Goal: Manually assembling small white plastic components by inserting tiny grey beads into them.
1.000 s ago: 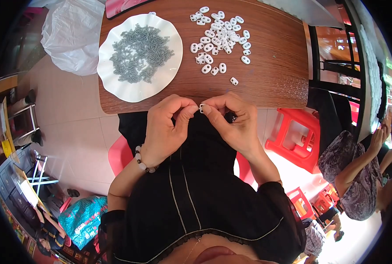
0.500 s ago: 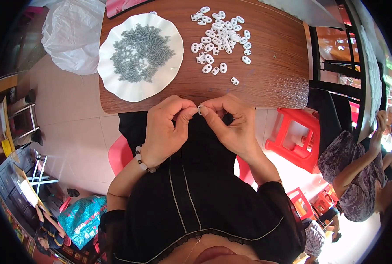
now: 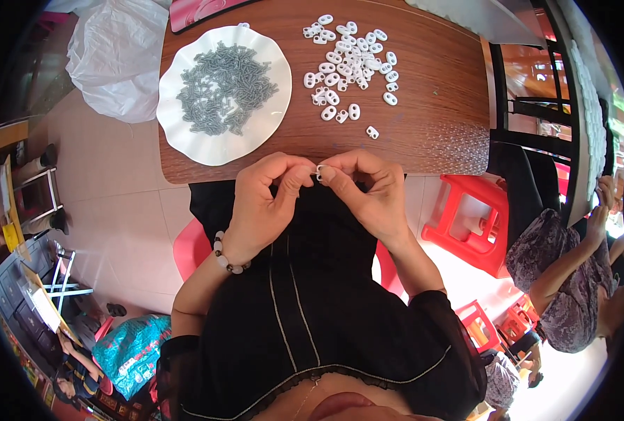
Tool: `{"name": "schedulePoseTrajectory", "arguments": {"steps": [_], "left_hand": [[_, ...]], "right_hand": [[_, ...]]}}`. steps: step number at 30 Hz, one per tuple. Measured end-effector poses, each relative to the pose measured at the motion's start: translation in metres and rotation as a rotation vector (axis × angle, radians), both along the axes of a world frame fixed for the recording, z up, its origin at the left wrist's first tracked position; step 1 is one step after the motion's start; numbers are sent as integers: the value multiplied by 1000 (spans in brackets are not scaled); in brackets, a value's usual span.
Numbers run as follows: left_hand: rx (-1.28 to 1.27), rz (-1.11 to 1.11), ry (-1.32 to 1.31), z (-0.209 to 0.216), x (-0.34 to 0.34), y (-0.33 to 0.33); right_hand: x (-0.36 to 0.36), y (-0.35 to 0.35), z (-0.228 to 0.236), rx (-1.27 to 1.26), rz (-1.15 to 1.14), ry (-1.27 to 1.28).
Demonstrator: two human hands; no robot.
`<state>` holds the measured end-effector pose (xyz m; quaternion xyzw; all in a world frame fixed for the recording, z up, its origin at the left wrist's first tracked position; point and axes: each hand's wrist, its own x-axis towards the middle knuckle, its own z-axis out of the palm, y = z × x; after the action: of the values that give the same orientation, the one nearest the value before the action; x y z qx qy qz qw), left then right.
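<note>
Just in front of the table's near edge, my left hand (image 3: 266, 200) and my right hand (image 3: 374, 196) meet fingertip to fingertip. Both are closed in a pinch on one small white plastic piece (image 3: 320, 173), which the fingers partly hide. Beyond my left hand, a white wavy-rimmed plate (image 3: 278, 67) carries a heap of small grey spring-like cylinders (image 3: 224, 88). Farther off to the right lies a loose pile of white oval two-hole plastic pieces (image 3: 357, 63), similar to cord locks. A single white piece (image 3: 373, 132) lies apart, nearest my right hand.
The brown wooden table (image 3: 424, 126) spans the far side. A pink tray-like object (image 3: 203, 12) sits at its far left edge, beside a white plastic bag (image 3: 116, 63). To the right stands a red stool (image 3: 466, 224); another person (image 3: 564, 281) is at far right.
My hands stay pinched together at almost the same spot. The white piece between the fingertips has turned slightly and shows more. The table scene has shifted a little in view.
</note>
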<state>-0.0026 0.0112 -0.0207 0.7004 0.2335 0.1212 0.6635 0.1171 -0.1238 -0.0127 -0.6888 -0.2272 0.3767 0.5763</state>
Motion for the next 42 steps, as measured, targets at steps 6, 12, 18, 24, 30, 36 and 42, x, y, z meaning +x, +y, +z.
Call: {"name": "schedulePoseTrajectory", "arguments": {"steps": [6, 12, 18, 24, 30, 36, 42], "left_hand": [[-264, 28, 2, 2, 3, 3], [-294, 38, -1, 0, 2, 1], [-323, 64, 23, -2, 2, -1], [-285, 92, 11, -1, 2, -4], [-243, 127, 17, -1, 0, -7], [-246, 150, 17, -1, 1, -10], [-258, 150, 16, -3, 1, -9]], "right_hand": [[3, 0, 3, 28, -32, 43], [4, -1, 3, 50, -25, 30], [2, -1, 3, 38, -43, 21], [0, -1, 0, 25, -20, -32], [-5, 2, 4, -10, -34, -165], [-6, 2, 2, -13, -35, -189], [-7, 3, -2, 7, -57, -141]]}}
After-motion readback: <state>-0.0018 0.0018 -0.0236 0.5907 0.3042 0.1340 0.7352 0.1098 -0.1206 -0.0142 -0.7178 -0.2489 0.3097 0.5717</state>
